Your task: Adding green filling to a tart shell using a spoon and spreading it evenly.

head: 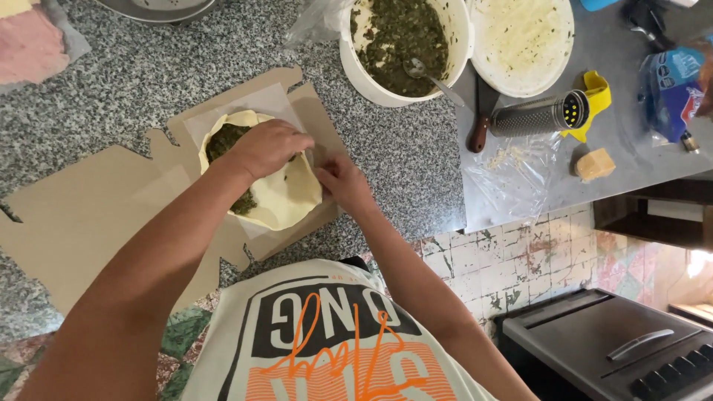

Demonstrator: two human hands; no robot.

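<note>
On the granite counter [111, 82], both hands' fingers pinch the dough round's [286, 197] right edge, left hand [269, 146] above right hand [340, 178].

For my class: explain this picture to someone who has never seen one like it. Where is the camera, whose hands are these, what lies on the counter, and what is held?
There is no machine here. A camera worn on a person's head looks down at their own bare hands. The left hand presses on a round of pale dough with dark green filling, lying on paper over flattened cardboard. The right hand pinches the dough's edge. On the speckled counter stand a white bucket of the same filling with a spoon, beside a metal grater and a cheese block.
</note>
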